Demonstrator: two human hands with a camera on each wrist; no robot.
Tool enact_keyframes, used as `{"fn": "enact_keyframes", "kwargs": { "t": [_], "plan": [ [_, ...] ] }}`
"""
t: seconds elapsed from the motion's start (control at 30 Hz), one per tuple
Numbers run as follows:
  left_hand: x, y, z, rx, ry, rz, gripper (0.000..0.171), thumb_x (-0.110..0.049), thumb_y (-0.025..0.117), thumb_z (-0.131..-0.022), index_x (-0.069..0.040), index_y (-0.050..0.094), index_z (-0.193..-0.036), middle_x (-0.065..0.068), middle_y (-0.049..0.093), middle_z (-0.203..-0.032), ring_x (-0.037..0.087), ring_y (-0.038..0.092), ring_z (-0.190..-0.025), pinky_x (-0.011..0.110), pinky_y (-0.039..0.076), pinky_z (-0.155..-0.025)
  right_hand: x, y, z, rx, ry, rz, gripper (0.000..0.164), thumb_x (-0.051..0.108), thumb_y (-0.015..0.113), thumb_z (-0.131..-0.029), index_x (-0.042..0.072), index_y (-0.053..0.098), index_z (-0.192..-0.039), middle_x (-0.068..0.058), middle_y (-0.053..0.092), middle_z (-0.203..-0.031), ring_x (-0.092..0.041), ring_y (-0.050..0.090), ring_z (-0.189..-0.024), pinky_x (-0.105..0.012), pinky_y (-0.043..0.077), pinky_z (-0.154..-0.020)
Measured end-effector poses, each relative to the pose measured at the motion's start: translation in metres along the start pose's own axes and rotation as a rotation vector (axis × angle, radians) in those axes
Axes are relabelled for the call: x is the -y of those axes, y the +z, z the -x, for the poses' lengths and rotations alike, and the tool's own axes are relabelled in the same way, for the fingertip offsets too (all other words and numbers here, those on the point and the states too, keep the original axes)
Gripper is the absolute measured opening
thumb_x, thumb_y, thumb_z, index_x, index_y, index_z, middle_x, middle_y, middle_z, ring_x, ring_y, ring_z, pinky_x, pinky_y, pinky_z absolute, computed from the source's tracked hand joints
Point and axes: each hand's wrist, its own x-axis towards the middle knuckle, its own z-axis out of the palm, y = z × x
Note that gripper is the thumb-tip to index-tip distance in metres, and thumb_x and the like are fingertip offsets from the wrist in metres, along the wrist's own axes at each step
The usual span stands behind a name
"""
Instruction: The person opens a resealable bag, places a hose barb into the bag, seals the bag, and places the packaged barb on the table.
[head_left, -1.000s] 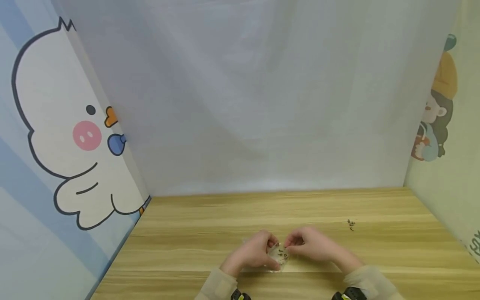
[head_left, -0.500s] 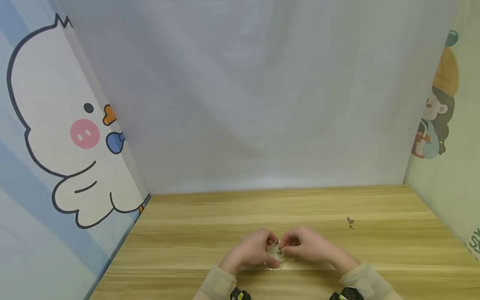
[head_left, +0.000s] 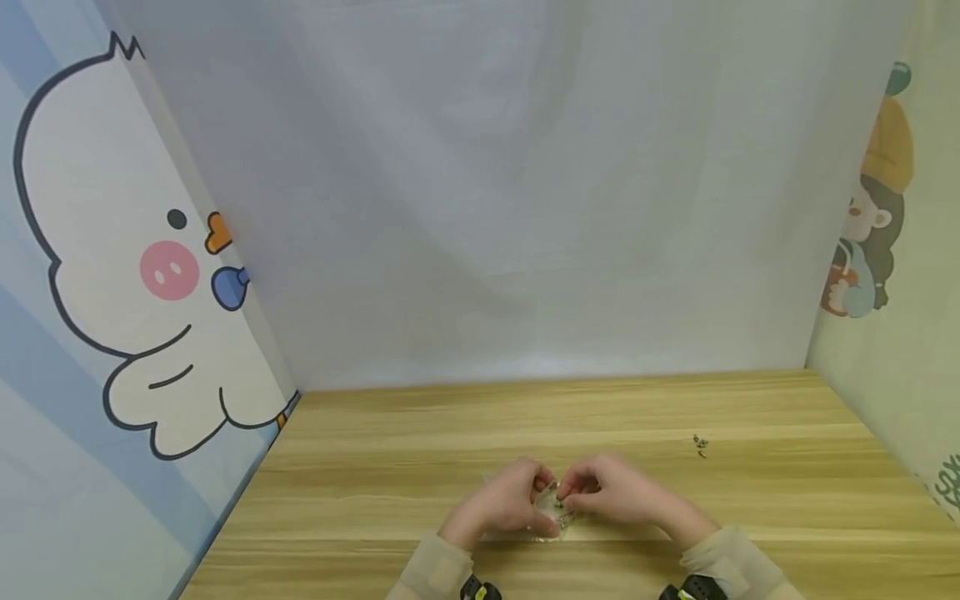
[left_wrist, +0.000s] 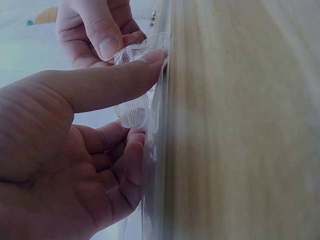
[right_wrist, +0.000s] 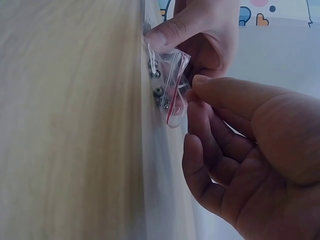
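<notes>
A small clear zip bag [head_left: 548, 503] with a red seal line holds several small metal screws [right_wrist: 158, 92]. My left hand [head_left: 508, 502] grips this bag low over the table, thumb in front and fingers behind, keeping its mouth spread. From the right, my right hand [head_left: 621, 490] reaches to the bag's mouth. Its thumb and forefinger pinch a small screw [right_wrist: 183, 86], mostly covered by the fingertips. In the left wrist view, the left thumb and crumpled plastic hide the bag's contents.
Several loose dark screws [head_left: 701, 446] lie in a small group on the wood-grain table [head_left: 375, 467], beyond my right hand. A pale curtain [head_left: 525, 208] rises along the table's back edge, and printed cartoon walls flank both sides.
My right hand has shifted slightly left, from the bag's right edge to over its mouth, and its fingertips have closed on a screw. The left hand stays almost still.
</notes>
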Motion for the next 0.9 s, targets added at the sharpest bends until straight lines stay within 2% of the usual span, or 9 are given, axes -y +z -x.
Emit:
{"fn": "enact_keyframes", "kwargs": {
  "t": [0.47,0.7,0.9],
  "plan": [
    [0.0,0.0,0.001,-0.001,0.004,0.003,0.056,-0.01,0.099,-0.074,-0.005,0.069,-0.122,-0.003,0.062,-0.108,0.009,0.056,-0.09,0.027,0.052,-0.082,0.0,-0.002,0.002,0.008,0.007,-0.006,0.007,0.007,0.075,-0.098,0.005,0.078,-0.104,0.001,0.077,-0.098,-0.007,0.067,-0.085,-0.025,0.055,-0.074],
    [-0.001,0.0,0.002,-0.006,0.011,0.016,0.055,-0.008,0.099,-0.073,-0.004,0.069,-0.118,-0.002,0.063,-0.105,0.009,0.057,-0.088,0.026,0.052,-0.079,-0.007,-0.013,0.008,-0.035,0.056,0.041,0.009,0.012,0.074,-0.099,0.008,0.078,-0.106,0.003,0.076,-0.1,-0.009,0.068,-0.09,-0.028,0.055,-0.08],
    [-0.002,0.001,0.003,-0.008,0.006,0.033,0.056,-0.006,0.098,-0.071,-0.003,0.069,-0.118,-0.003,0.065,-0.103,0.01,0.059,-0.087,0.025,0.054,-0.078,-0.012,-0.025,0.013,-0.065,0.057,0.054,0.011,0.011,0.075,-0.098,0.005,0.078,-0.106,-0.001,0.077,-0.101,-0.01,0.068,-0.09,-0.028,0.056,-0.08]
  ]
}}
